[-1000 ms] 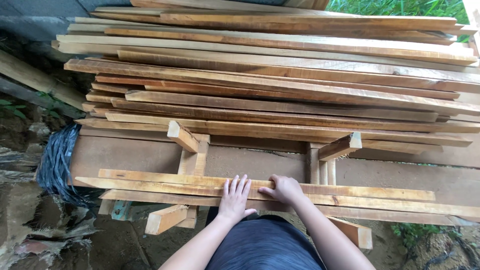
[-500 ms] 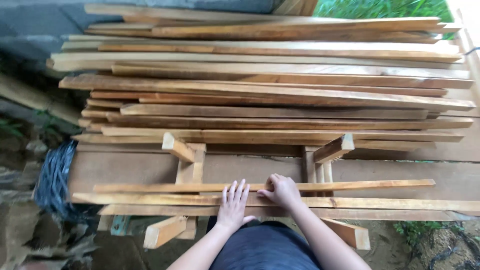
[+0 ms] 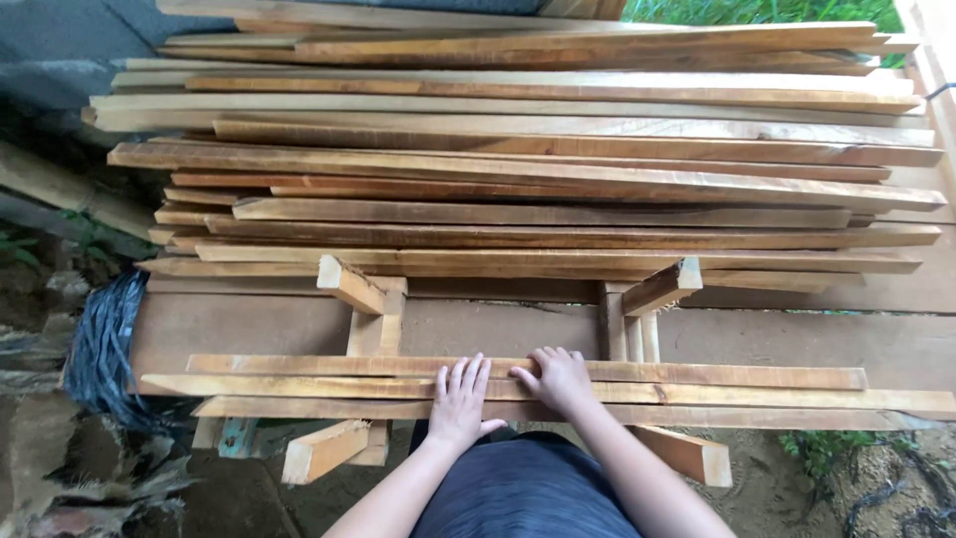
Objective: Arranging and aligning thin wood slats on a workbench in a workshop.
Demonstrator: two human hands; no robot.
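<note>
Head view: left hand point(image 3: 461, 403) lies flat, fingers spread, on wooden slats point(image 3: 299, 387); right hand point(image 3: 561, 380) curls over them.

Soft, even daylight falls from above on the stacked wooden slats point(image 3: 518, 169), sharp and free of glare, while the ground beyond the stack's left edge sinks into dim shadow and the long boards bow slightly toward the frame's wide-angle edges.

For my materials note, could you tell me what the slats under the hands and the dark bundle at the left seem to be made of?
Slats: bare sawn wood, seemingly unfinished; grain shows, matte orange-tan. Dark bundle: looks like black plastic strapping or sheeting, faintly shiny strands; uncertain.
</note>
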